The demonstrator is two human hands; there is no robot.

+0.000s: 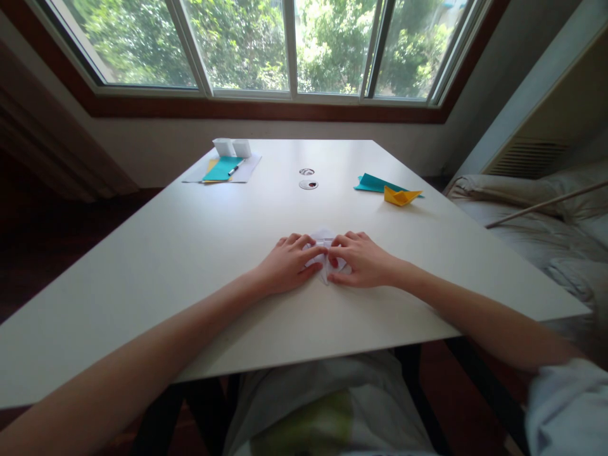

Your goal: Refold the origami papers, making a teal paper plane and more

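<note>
A small folded white paper (325,244) lies on the white table close to its front edge, with creases and a point facing me. From the left, my left hand (292,261) grips its side, thumb low and fingertips near the middle. Opposite it, my right hand (361,259) grips the other side with bent fingers and thumb. The fingertips of both hands come close together over the paper's centre and cover much of it. Exactly how the layers are folded cannot be made out.
An orange paper boat (401,196) and a teal paper plane (380,183) sit at the right. Far left are teal sheets (222,168), a pen (236,167) and white box-like pieces (232,147). Two round inserts (308,184) are in the tabletop (190,253). Beyond is a window.
</note>
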